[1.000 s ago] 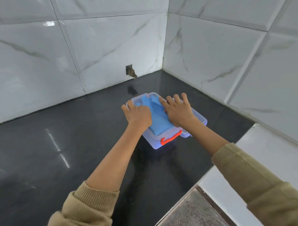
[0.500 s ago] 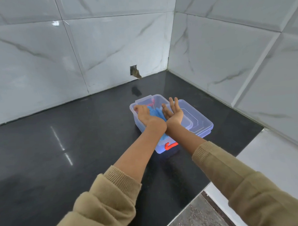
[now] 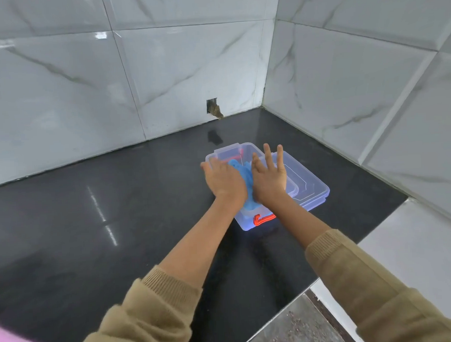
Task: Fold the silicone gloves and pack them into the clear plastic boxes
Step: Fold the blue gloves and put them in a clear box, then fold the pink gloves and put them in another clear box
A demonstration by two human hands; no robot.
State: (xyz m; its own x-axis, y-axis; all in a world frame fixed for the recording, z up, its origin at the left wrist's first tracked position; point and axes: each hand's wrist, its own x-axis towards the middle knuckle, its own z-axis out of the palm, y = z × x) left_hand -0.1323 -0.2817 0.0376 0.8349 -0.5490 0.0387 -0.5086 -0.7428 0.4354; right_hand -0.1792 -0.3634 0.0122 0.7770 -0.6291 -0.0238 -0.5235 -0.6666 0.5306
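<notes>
Head view: the left hand [image 3: 223,182] presses flat on the blue gloves [image 3: 241,173] inside the clear box [image 3: 250,225]; the right hand [image 3: 270,178] hovers, fingers spread, gripping nothing. Pressing evenly should seat them below the rim before the lid [image 3: 308,190] beside it goes on.

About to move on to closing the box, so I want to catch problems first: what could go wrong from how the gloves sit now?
1. The blue gloves bulge between the left hand and right hand; once released they may spring up above the clear box rim.
2. The lid lies beside the box near the right hand and could get knocked.
3. A glove edge near the red latch might get pinched.
</notes>
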